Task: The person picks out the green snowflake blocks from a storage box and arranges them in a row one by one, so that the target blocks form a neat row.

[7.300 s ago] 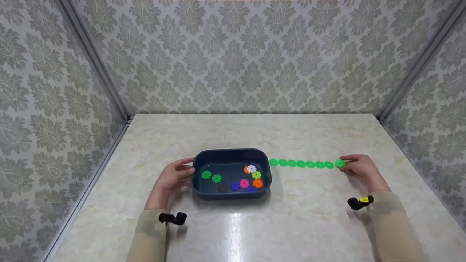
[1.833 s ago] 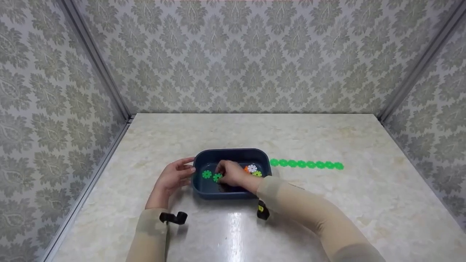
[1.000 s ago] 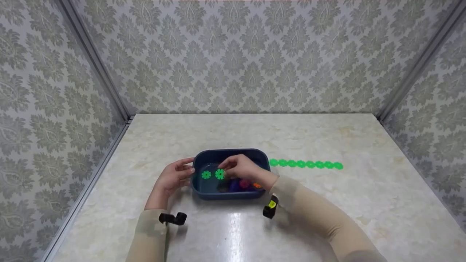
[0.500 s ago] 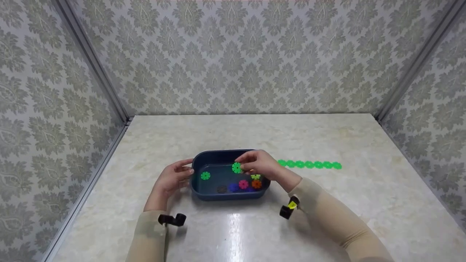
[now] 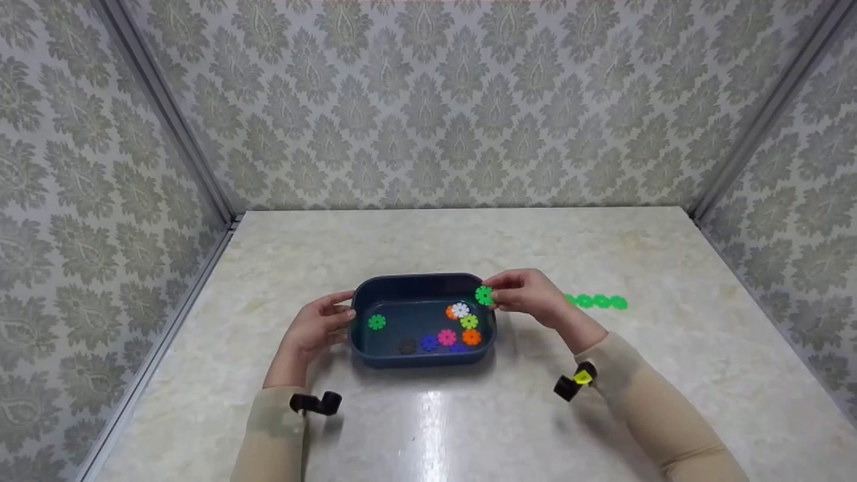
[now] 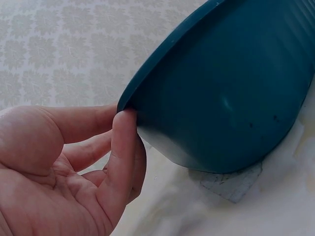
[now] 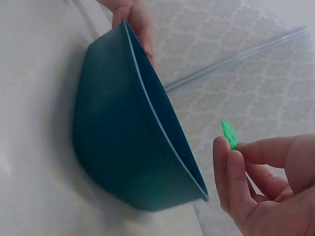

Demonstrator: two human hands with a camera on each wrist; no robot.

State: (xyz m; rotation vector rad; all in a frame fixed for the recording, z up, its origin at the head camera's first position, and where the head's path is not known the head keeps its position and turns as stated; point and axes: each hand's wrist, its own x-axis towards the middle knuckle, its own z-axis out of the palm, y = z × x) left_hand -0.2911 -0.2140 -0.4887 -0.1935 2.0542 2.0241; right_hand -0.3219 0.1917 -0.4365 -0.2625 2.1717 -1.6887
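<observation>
My right hand (image 5: 529, 294) pinches a green snowflake building disc (image 5: 483, 295) between thumb and fingers, over the right rim of the dark blue plastic bin (image 5: 423, 361). In the right wrist view the green disc (image 7: 229, 134) shows nearly edge-on at the fingertips, above the bin's rim. My left hand (image 5: 321, 325) holds the bin's left end; in the left wrist view its fingertips (image 6: 124, 120) are at the rim. Inside the bin, one green disc (image 5: 377, 322) lies at the left. Several white, orange, yellow-green, pink, blue and dark discs lie toward the right.
A row of green discs (image 5: 601, 302) lies on the marbled table (image 5: 428, 241) right of the bin, its left part hidden behind my right hand. Patterned wall panels (image 5: 428, 107) enclose the table at the back and sides.
My right hand left the row's end, reached into the bin, took a green disc and lifted it rightward to the rim. One green disc fewer lies inside. My left hand stayed at the bin.
</observation>
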